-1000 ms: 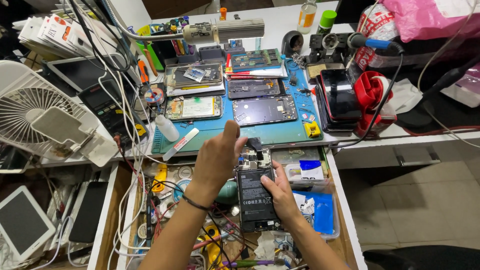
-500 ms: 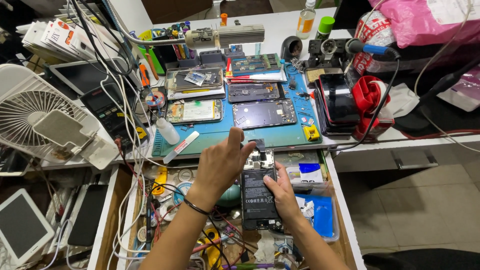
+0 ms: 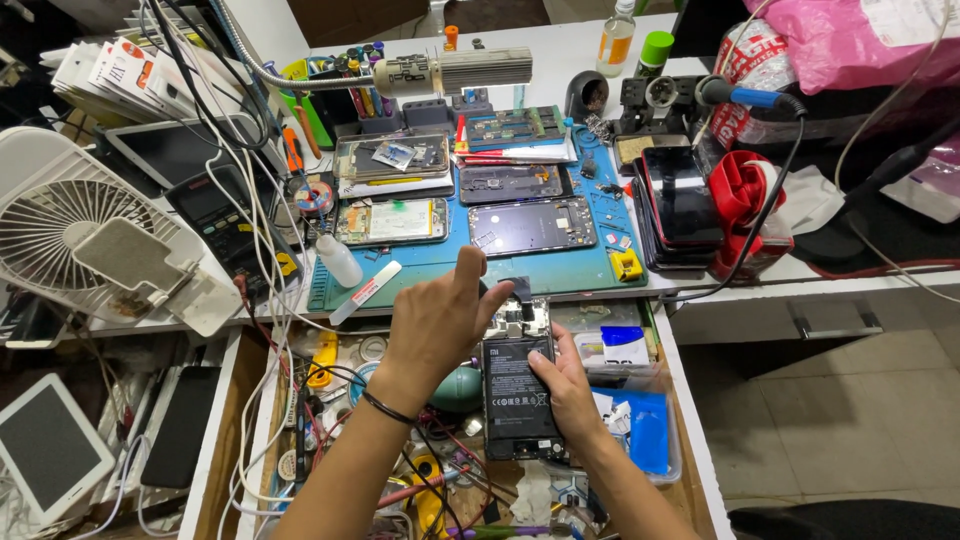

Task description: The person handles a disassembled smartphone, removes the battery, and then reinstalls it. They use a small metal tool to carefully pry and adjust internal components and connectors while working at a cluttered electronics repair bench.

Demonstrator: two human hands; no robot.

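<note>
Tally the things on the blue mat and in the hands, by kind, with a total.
Opened phones on the blue mat: 4
Opened phone in the right hand: 1
White bottle: 1
Yellow clip: 1
Left hand: nothing held
Total: 7

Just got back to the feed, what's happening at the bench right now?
A person is working on an opened phone, its back off and the black battery showing. The right hand grips the phone along its right edge and holds it over an open drawer full of cables and tools. The left hand is raised beside the phone's top end, fingers spread, holding nothing. On the blue mat behind lie several other dismantled phones, and a white fan stands at the left.
</note>
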